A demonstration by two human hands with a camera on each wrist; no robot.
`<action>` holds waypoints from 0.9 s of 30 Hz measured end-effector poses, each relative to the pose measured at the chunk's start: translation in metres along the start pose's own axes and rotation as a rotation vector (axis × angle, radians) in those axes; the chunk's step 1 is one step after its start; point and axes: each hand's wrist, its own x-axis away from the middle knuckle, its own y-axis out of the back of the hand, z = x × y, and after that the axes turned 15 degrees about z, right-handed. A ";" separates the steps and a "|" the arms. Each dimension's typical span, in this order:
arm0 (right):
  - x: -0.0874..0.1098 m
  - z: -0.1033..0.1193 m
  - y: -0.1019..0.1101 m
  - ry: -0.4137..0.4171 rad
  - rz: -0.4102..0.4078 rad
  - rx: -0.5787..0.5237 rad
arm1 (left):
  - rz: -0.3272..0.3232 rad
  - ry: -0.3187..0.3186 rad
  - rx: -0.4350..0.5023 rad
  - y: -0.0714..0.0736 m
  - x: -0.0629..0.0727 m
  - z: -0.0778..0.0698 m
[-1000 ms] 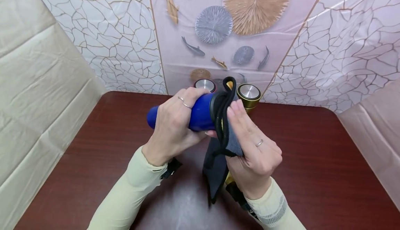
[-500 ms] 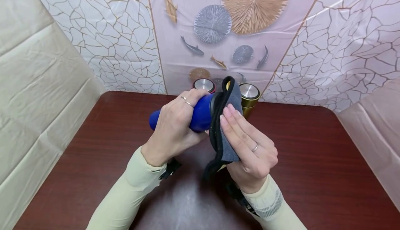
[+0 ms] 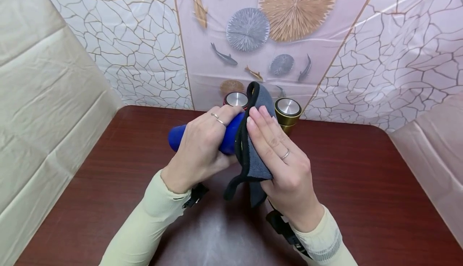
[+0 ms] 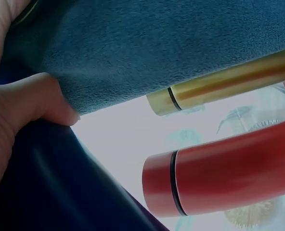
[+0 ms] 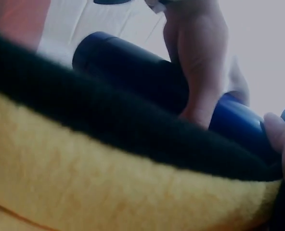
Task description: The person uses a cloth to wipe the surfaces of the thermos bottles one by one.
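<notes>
A blue insulated bottle (image 3: 229, 137) lies nearly sideways above the table, gripped round its middle by my left hand (image 3: 200, 149). My right hand (image 3: 285, 165) holds a cloth (image 3: 260, 157) over the bottle's right end, its long fingers laid flat along the outside. Grey outside and black along the edge, the cloth hides that end. Its yellow underside (image 5: 109, 173) fills the lower right wrist view, where the right thumb (image 5: 277, 134) shows at the bottle. In the left wrist view the left thumb (image 4: 41, 103) lies by the cloth's lower edge.
Behind the hands stand a red bottle (image 4: 229, 173) and a gold bottle (image 3: 288, 113), both with round metal-topped ends. They are on a dark red-brown table (image 3: 361, 177). A patterned sheet (image 3: 144, 49) hangs beyond the far table edge.
My right hand has moved the cloth leftward and further over the bottle's end, so the black band there is now covered. The cloth's hanging part has shifted. My left hand keeps its grip.
</notes>
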 end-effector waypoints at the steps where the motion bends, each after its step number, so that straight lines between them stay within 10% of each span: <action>1: 0.001 0.000 0.002 -0.016 0.030 -0.013 | -0.002 -0.004 -0.001 0.000 0.000 0.000; 9: 0.005 -0.003 0.009 -0.166 0.153 -0.076 | -0.076 -0.010 -0.027 -0.001 0.001 -0.001; 18: 0.008 0.006 -0.009 -0.207 -0.234 0.078 | -0.111 0.039 -0.024 -0.005 -0.001 -0.002; 27: 0.007 0.006 -0.017 -0.143 -0.358 0.171 | -0.100 0.034 0.020 -0.009 -0.001 -0.002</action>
